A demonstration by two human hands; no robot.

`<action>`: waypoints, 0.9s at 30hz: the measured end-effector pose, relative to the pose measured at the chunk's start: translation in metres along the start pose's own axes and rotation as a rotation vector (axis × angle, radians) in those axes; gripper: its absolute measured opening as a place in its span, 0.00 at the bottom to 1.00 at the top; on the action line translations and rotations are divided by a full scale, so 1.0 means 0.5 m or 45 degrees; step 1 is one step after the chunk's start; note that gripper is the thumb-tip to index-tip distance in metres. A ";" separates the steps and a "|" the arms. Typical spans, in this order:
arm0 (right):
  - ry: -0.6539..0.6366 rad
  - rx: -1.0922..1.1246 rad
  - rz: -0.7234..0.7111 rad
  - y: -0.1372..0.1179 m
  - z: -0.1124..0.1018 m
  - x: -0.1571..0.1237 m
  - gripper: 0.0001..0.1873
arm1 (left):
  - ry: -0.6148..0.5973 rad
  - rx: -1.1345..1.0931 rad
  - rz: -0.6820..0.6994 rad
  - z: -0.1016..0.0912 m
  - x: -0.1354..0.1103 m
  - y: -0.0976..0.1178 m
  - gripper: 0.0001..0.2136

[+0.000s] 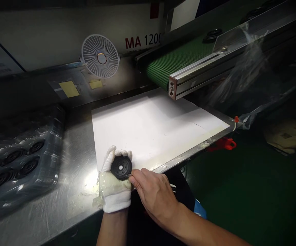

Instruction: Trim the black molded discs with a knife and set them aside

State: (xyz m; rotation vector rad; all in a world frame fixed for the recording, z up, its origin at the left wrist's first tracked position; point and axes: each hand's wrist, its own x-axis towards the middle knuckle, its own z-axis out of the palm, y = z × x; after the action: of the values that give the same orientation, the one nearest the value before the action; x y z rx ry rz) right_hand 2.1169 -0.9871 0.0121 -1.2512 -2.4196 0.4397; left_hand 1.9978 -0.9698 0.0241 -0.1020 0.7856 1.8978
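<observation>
My left hand [114,181], in a white glove with a coated palm, is closed around a round black plastic wheel [116,169]. The wheel's face is turned up toward me, and a pale hole shows at its centre. My bare right hand [154,189] pinches a thin, blade-like tool [127,176] whose tip is at the wheel's lower right rim. Most of that tool is hidden by my fingers. Both hands are over the near edge of a white sheet [137,126] on the metal table [78,143].
A clear plastic tray [52,167] with several black wheels stands at left. A green conveyor belt [178,58] slopes down from upper right, carrying black round parts [213,34]. A white fan [101,56] stands behind. A red-handled item [223,144] sticks out below the table's right edge.
</observation>
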 end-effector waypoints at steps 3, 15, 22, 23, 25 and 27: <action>-0.018 0.017 -0.014 0.006 -0.008 0.005 0.13 | -0.103 0.053 -0.206 -0.007 -0.005 0.016 0.15; 0.019 0.004 -0.014 -0.005 0.007 -0.003 0.12 | 0.040 -0.003 0.069 -0.003 -0.005 -0.001 0.08; 0.023 0.050 -0.021 0.001 -0.005 0.002 0.12 | -0.062 0.070 -0.173 -0.013 -0.016 0.024 0.18; 0.020 0.048 -0.015 0.002 -0.005 0.002 0.12 | -0.038 0.059 -0.145 -0.011 -0.016 0.023 0.16; 0.018 0.038 -0.007 0.002 -0.002 0.001 0.13 | -0.001 0.030 -0.080 -0.007 -0.014 0.018 0.12; 0.022 0.029 -0.005 -0.001 0.002 -0.002 0.13 | 0.019 0.024 -0.008 -0.004 -0.012 0.010 0.09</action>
State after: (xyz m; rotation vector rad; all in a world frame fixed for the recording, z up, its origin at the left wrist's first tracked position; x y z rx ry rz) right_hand 2.1164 -0.9883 0.0113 -1.2359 -2.3952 0.4522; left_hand 1.9957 -0.9769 0.0273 -0.1069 0.8119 1.8852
